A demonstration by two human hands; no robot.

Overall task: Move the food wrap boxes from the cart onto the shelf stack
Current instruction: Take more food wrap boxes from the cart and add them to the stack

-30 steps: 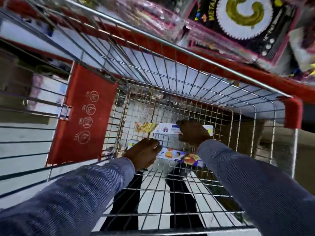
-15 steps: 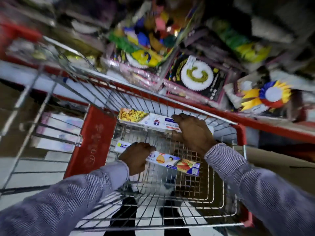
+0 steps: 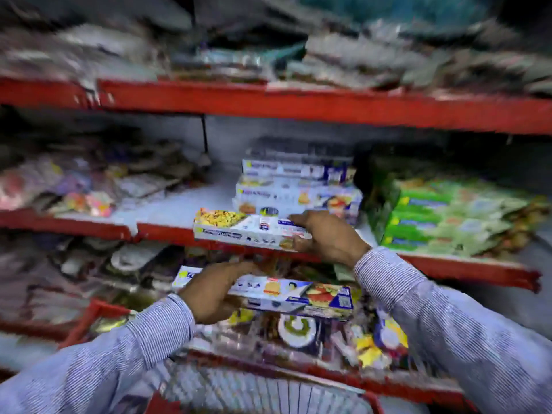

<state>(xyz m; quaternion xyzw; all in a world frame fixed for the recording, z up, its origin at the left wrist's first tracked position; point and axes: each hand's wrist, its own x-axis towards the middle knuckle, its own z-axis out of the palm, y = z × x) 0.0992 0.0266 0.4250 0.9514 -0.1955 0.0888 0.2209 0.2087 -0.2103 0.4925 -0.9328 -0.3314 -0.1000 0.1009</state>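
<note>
- Stack of food wrap boxes on the middle shelf is the target — it sits just behind and slightly above the upper box, which we hold in the right hand.
- That upper box lies with its long axis running left to right, nearly parallel to the shelf's red front lip, its near edge overhanging the lip. The right hand clasps its right end, fingers over the top and thumb under, so the box's length extends leftward from the grip.
- We judge the right hand is the nearer one to the stack; the coming move looks like a short push forward and up, keeping the box's axis lined up with the boxes already stacked.
- The left hand is wrapped around the left part of the lower box, which hangs well below the shelf lip, above the cart, tilted a little down to the right — its length runs rightward from the grip.
- Against the picture half a second ago: both boxes were low over the cart basket, hands at the rim; now both have risen clear, and the view has swung up to the shelves, with heavy blur.
- A second ago the boxes lay on the basket floor with our hands reaching onto them.
</note>
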